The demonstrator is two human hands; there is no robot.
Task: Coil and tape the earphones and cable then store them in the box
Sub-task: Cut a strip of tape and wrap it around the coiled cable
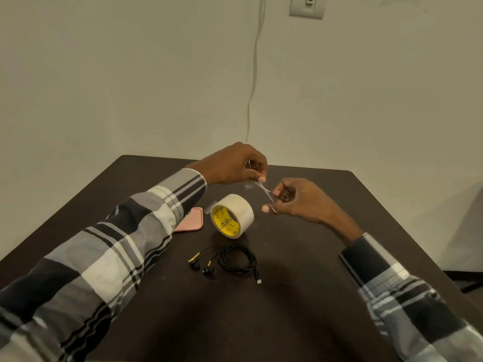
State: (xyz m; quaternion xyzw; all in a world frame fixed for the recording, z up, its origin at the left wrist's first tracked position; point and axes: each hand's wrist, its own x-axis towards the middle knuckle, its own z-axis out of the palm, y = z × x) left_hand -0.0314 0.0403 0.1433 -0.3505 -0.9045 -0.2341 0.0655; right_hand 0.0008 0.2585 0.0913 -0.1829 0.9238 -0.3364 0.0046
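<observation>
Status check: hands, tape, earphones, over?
Left hand and right hand pinch a clear tape strip between them. Black coiled earphones untaped on dark table. Beige tape roll beside them.

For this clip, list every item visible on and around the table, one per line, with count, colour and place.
table: 1, dark brown, fills the lower frame against the wall.
tape roll: 1, clear-beige with yellow core, on its edge at table centre.
earphones: 1 set, black with gold accents, loosely coiled on the table nearer the camera than the roll.
pink box: 1, pink, left of the roll, partly hidden by the left sleeve.
tape strip: 1, clear, stretched between the two hands above the table.
wall cable: 1, white, hanging down the wall.
wall switch: 1, white, upper right of the wall.
left hand: pinches one end of the strip.
right hand: pinches the other end.
</observation>
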